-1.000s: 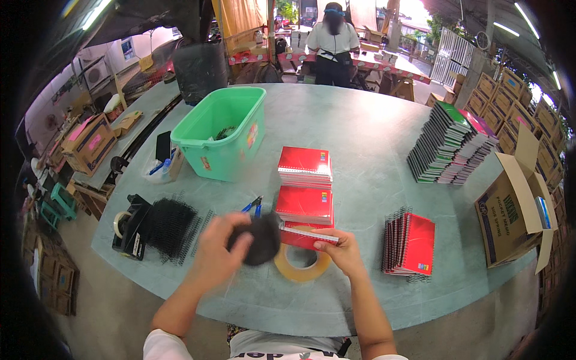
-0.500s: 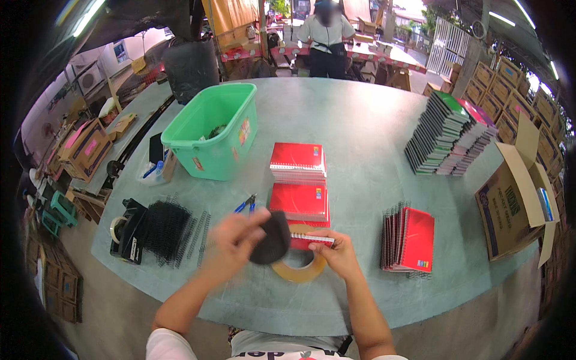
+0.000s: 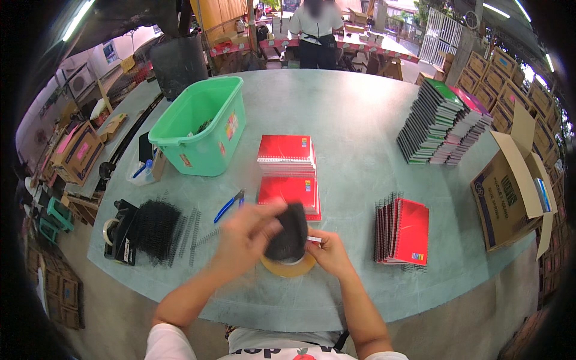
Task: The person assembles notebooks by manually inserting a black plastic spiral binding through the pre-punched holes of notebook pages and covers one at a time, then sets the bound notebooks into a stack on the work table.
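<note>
My left hand (image 3: 249, 237), blurred by motion, has its fingers closed on a flat black piece with a rounded edge (image 3: 289, 237); its kind is unclear. My right hand (image 3: 329, 251) pinches a small red notebook (image 3: 314, 240), of which only a narrow white-and-red edge shows. The black piece hides the rest of that notebook. Below both hands lies a wide roll of yellowish tape (image 3: 288, 269). Just beyond them are two stacks of red notebooks, a nearer stack (image 3: 287, 191) and a farther stack (image 3: 285, 147). Blue-handled pliers (image 3: 227, 207) rest to the left.
Black spiral coils (image 3: 157, 231) lie beside a tape dispenser (image 3: 122, 234) at left. Farther back stands a green bin (image 3: 210, 147). Coiled red notebooks (image 3: 411, 231), a tall notebook pile (image 3: 429, 129) and an open carton (image 3: 504, 201) are at right. A person (image 3: 318, 33) stands beyond the table.
The black piece has moved right and turned more upright, now covering most of the notebook in my right hand. The whole view has shifted slightly.
</note>
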{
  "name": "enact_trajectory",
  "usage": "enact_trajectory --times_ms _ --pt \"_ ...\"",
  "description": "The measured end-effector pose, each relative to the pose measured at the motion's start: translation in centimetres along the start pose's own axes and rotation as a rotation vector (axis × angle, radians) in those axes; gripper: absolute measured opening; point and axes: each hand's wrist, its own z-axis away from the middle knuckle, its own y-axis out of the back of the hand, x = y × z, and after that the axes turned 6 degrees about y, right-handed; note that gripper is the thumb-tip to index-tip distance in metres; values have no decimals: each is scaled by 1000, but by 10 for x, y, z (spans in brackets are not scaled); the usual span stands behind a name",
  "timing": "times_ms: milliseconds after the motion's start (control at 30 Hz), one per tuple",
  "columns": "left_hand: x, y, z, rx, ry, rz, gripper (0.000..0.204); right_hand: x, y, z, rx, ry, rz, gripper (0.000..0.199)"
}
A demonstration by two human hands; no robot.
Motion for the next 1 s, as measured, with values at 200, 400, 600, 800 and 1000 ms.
enact_trajectory --times_ms 200,400,600,800,1000 --pt "0 -32 55 -492 195 50 38 9 5 0 -21 27 -194 29" --pt "-11 -44 94 -620 90 -278 38 2 -1 -2 19 145 -211 27" --pt "6 -29 20 -73 -312 -509 31 -5 -3 7 47 87 -368 23" --pt "-1 -32 1 -229 -139 -397 28 18 0 13 81 36 -69 21" --pt "-12 -38 -7 -329 -142 -263 25 18 1 14 114 88 145 19"
